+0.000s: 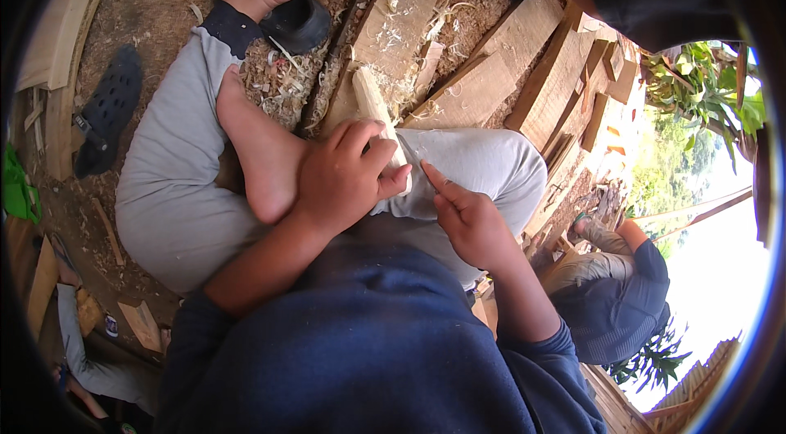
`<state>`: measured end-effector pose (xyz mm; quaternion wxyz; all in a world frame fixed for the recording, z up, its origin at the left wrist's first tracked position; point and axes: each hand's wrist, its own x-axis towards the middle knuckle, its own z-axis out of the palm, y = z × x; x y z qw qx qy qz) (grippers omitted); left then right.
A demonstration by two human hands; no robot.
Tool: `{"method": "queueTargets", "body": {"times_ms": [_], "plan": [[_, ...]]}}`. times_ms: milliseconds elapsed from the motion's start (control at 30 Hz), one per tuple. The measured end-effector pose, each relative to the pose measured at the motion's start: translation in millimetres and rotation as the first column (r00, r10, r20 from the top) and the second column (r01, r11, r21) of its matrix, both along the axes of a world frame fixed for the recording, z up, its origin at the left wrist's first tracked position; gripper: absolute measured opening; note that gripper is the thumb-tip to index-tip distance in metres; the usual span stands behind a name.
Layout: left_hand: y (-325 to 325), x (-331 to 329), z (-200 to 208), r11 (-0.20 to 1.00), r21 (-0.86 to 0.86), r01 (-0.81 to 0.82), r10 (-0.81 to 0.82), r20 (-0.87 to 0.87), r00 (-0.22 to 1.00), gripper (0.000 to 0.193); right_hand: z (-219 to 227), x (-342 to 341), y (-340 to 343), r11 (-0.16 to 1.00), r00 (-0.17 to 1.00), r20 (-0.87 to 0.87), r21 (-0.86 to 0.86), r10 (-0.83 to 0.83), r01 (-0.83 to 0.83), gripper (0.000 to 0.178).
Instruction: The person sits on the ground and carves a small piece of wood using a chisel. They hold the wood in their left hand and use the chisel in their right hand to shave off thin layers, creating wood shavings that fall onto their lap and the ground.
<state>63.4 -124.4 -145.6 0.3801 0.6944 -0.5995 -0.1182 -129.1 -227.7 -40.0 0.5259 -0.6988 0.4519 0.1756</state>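
A pale, whittled stick of wood (pixel 371 100) lies slantwise over my lap, its far end towards a shavings-strewn plank. My left hand (pixel 342 176) is closed round its near part, with the thumb along the lower end. In my right hand (pixel 475 225) is a small knife (pixel 417 155); the index finger stretches forward along it. Little of the blade shows, close to the right side of the stick, and the handle is hidden in the palm. Whether the edge touches the wood I cannot tell. My bare foot (pixel 266 155) is tucked beside the left hand.
Planks (pixel 475 94) and curled wood shavings (pixel 397 33) cover the ground ahead. Dark clogs (pixel 110 106) lie at left, another (pixel 299 20) by a bare foot. A person in dark clothing (pixel 610 303) sits bent at right; another person's leg (pixel 98 360) shows at lower left.
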Motion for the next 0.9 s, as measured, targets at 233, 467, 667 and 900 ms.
{"method": "queueTargets", "body": {"times_ms": [233, 467, 667, 900], "plan": [[-1, 0, 1, 1.0, 0.017, 0.007, -0.007, -0.002, 1.0, 0.028, -6, 6, -2, 0.999, 0.999, 0.035, -0.04, 0.029, -0.028, 0.052], [0, -5, -2, 0.999, 0.038, 0.006, -0.008, 0.044, 0.999, 0.028, -31, 1, 18, 0.973, 0.978, 0.208, -0.227, 0.018, 0.03, 0.05], [1, -6, -3, 0.999, 0.045, -0.003, 0.001, 0.061, 0.998, 0.03, -36, -1, 22, 0.965, 0.975, 0.221, -0.258, 0.01, 0.048, 0.05], [1, -7, -1, 1.0, 0.026, 0.011, -0.012, 0.034, 0.999, 0.03, -39, -8, 9, 0.974, 0.962, 0.27, -0.227, 0.035, 0.028, 0.05]]}}
